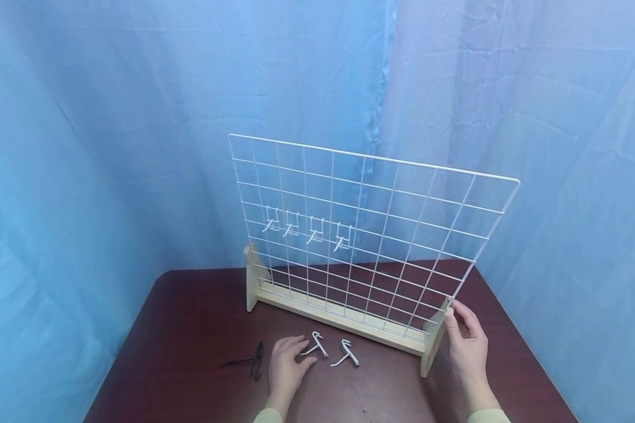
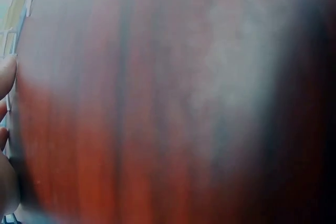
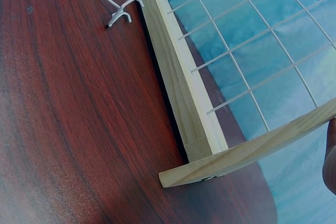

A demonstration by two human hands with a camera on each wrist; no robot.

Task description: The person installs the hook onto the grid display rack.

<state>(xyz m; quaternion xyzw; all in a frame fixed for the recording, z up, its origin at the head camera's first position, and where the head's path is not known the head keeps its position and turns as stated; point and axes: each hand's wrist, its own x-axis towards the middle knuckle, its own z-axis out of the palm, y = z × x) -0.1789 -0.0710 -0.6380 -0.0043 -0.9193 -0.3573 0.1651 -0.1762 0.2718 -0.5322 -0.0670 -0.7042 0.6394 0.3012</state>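
Note:
A white wire grid panel (image 1: 370, 235) stands in a wooden base (image 1: 344, 317) with an upright support (image 1: 431, 338) at its right end. My right hand (image 1: 470, 343) pinches the top of that support between thumb and fingers. Two loose white hooks lie on the table before the base. My left hand (image 1: 287, 365) reaches over the table at the left white hook (image 1: 315, 345), its thumb and fingertips spread apart around the hook's prong. The other white hook (image 1: 346, 353) lies just to the right. In the left wrist view only the fingers (image 2: 7, 77) show, at the left edge.
Several white hooks (image 1: 315, 230) hang in a row on the grid's left half. A black hook (image 1: 255, 361) lies on the dark red table (image 1: 201, 329), left of my left hand. Blue curtains (image 1: 180, 117) surround the table's back and sides.

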